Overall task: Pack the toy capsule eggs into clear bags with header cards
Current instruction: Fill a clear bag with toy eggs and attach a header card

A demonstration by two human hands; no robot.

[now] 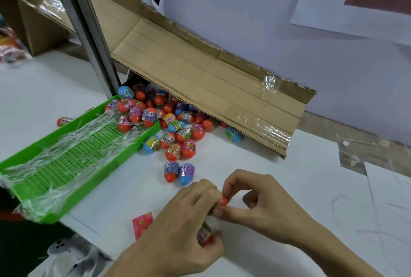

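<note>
Fingers of both hands curl in and pinch one clear bag (210,229) near the table's (278,165) front edge: the left hand (178,221) grips its egg-filled body, the right hand (258,201) pinches the top, where an orange egg (223,201) shows. Loose eggs (169,125) lie behind the bag, two more eggs (179,171) just behind it, beside the green tray (73,154).

You're at packing bench, likely small workshop or warehouse. Beyond your hands: heap of capsule eggs (169,118) spilling from under flattened cardboard carton (200,81). Up-left of hands: green plastic tray (93,179) holding clear bags (73,143). Far left: steel post (89,32).
</note>
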